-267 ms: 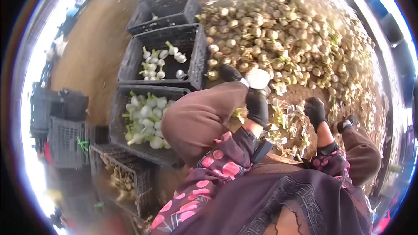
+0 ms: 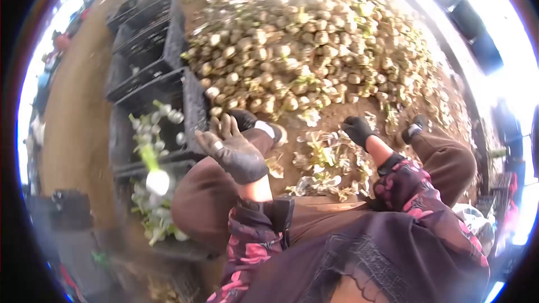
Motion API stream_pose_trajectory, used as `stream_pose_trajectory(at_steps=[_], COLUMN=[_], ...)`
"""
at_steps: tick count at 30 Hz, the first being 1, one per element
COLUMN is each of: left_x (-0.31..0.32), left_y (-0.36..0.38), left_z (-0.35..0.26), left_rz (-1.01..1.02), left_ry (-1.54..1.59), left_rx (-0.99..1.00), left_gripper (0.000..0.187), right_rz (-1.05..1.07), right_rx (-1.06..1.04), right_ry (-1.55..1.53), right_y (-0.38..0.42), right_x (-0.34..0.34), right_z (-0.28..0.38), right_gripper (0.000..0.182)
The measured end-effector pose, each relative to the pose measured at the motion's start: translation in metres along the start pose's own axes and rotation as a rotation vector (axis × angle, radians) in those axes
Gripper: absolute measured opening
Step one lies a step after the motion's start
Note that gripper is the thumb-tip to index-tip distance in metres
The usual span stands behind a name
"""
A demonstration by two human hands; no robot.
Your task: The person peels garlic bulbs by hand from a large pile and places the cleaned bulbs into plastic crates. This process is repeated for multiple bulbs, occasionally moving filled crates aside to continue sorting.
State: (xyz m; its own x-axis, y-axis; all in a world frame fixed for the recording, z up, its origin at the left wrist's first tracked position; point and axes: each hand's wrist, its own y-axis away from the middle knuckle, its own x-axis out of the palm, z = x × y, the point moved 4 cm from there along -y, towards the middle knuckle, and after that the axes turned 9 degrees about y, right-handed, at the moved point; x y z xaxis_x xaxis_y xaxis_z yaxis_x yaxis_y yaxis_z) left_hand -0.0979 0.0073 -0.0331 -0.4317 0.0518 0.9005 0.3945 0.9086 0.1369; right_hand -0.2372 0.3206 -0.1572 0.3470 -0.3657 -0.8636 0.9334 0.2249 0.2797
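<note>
My left hand (image 2: 233, 151), in a grey-black glove, is raised above my left knee with its fingers spread and nothing in them. A peeled white bulb (image 2: 158, 182) with a green stalk is left of that hand, apart from it and over the lower crate (image 2: 120, 196). It looks blurred and seems to be in the air. My right hand (image 2: 357, 131), in a black glove, is closed above the leafy trimmings (image 2: 320, 160) between my feet. Whatever it may grip is hidden. More peeled bulbs (image 2: 151, 132) lie in the black crate (image 2: 193, 101).
A large heap of unpeeled bulbs (image 2: 314, 45) spreads across the ground ahead. More black crates (image 2: 140, 39) run in a row away to the left. Grey crates (image 2: 67, 230) stand at the lower left. My shoes are at the heap's near edge.
My left hand has moved left and opened, letting go of the white bulb, which is now over the crate. The view has turned, and my right hand stays closed.
</note>
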Motion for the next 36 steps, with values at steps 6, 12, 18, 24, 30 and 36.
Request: stream_pose_trajectory(at_steps=[6,12,18,24,30,36], left_x=[-0.033,-0.060,-0.070,-0.061,-0.053,-0.044], left_y=[0.047,0.056,0.050,0.048,0.047,0.050], left_z=[0.077,0.107,0.118,0.123,0.115,0.103], left_rz=[0.151,0.227,0.213,0.281,0.446,0.327], left_ry=[-0.369,-0.619,-0.709,-0.726,-0.707,-0.399], left_rx=[-0.601,-0.887,-0.929,-0.877,-0.593,-0.900], left_gripper=[0.020,0.020,0.025,0.032,0.028,0.026], right_rz=[0.003,-0.501,-0.212,0.149,0.305,0.142], right_rx=[0.129,-0.304,-0.308,0.027,-0.170,-0.485], right_ry=[0.118,-0.105,-0.157,-1.310,-1.272,-0.865], right_y=[-0.047,-0.141,-0.239,-0.117,-0.002,0.041], right_x=[0.003,-0.001,0.036,0.021,0.018,-0.027], right_z=[0.001,0.103,0.111,0.096,0.114,0.128], right_gripper=[0.037,0.032,0.038,0.041,0.042,0.052])
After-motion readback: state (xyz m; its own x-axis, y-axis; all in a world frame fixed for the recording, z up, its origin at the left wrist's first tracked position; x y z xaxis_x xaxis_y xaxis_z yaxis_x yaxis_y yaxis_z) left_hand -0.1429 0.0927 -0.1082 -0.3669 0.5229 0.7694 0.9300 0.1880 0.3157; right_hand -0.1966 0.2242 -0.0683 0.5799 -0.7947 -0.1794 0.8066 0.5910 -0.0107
